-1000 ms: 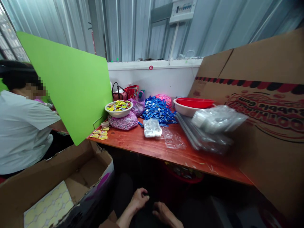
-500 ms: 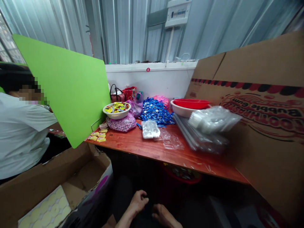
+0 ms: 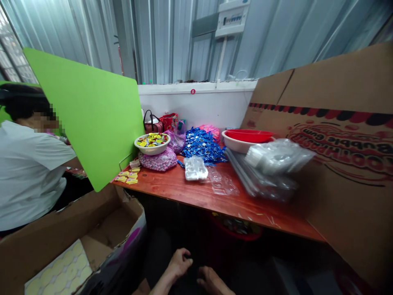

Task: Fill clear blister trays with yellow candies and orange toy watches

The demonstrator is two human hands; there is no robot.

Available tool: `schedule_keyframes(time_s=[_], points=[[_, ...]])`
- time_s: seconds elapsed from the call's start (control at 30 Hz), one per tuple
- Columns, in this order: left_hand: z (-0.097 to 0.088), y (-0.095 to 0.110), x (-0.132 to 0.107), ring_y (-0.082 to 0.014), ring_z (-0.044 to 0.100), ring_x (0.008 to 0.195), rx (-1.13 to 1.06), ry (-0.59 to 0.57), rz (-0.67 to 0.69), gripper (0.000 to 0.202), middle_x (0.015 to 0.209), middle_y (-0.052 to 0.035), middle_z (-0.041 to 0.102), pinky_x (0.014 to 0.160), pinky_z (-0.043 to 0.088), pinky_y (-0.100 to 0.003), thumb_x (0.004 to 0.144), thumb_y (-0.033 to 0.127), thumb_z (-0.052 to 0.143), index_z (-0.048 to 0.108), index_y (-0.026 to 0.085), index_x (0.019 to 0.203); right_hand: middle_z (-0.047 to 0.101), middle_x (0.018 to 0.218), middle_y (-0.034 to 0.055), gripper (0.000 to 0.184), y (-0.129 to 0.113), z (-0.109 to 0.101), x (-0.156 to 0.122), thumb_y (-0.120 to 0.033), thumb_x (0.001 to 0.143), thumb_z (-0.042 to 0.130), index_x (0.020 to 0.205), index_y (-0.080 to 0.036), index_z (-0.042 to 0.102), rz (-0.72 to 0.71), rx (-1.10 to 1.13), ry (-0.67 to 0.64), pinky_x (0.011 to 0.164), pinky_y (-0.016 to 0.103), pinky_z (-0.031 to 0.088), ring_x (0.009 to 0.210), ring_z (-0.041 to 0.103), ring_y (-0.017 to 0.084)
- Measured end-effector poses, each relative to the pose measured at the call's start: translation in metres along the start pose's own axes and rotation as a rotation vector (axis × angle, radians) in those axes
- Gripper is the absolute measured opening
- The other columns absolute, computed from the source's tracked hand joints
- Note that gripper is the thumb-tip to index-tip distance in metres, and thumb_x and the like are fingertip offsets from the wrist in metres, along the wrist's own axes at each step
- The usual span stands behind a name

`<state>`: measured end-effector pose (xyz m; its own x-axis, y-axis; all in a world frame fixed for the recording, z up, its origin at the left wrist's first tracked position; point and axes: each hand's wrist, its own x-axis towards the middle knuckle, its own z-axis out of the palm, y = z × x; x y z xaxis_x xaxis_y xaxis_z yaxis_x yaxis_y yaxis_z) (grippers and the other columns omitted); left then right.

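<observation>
As both hands are parked down in the lap, there's not much grip to report. The left hand point(image 3: 180, 262) is loosely curled and the right hand point(image 3: 211, 282) lies just beside it, fingers pointing its way. It's too dark down there to tell whether either grip has anything in it.

The closest thing is the red tub point(image 3: 245, 237) tucked under the worktop point(image 3: 190, 192), just ahead of the hands and not touched. You can see a red rim and some colourful bits inside, with the rest lost in shadow.

Progress-wise, I'd say nothing is on the go. Up top, the clear blister trays point(image 3: 194, 168) lie empty near the front. The bowl of wrapped candies point(image 3: 152, 150), the pink bag of sweets point(image 3: 159, 159) and the heap of blue packets point(image 3: 202, 145) behind them all look full. A person in a white shirt point(image 3: 27, 172) sits off to the left, behind a green board point(image 3: 89, 119).
</observation>
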<state>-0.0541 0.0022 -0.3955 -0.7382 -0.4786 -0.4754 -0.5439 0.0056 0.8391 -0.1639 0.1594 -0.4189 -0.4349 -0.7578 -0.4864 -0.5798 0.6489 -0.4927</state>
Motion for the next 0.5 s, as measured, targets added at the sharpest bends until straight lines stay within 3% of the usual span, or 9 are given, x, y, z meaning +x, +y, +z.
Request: schedule_keyframes(time_s=[0.27, 0.5], points=[[-0.001, 0.002, -0.002, -0.0081, 0.051, 0.053, -0.005, 0.0, -0.015, 0.033, 0.08, -0.0002, 0.059, 0.054, 0.04, -0.022, 0.084, 0.022, 0.067, 0.064, 0.014, 0.116, 0.065, 0.12, 0.0129, 0.035, 0.009, 0.005, 0.004, -0.025, 0.086, 0.055, 0.118, -0.016, 0.068, -0.006, -0.013, -0.011, 0.096, 0.029, 0.046, 0.112, 0.063, 0.023], [-0.001, 0.004, -0.004, -0.0081, 0.051, 0.055, -0.003, 0.017, -0.017, 0.033, 0.078, 0.0008, 0.06, 0.057, 0.041, -0.021, 0.083, 0.023, 0.067, 0.066, 0.015, 0.115, 0.069, 0.103, 0.0077, 0.024, 0.016, 0.012, 0.012, -0.025, 0.079, 0.06, 0.1, -0.02, 0.071, -0.018, 0.04, 0.043, 0.089, 0.029, 0.049, 0.1, 0.066, 0.022]])
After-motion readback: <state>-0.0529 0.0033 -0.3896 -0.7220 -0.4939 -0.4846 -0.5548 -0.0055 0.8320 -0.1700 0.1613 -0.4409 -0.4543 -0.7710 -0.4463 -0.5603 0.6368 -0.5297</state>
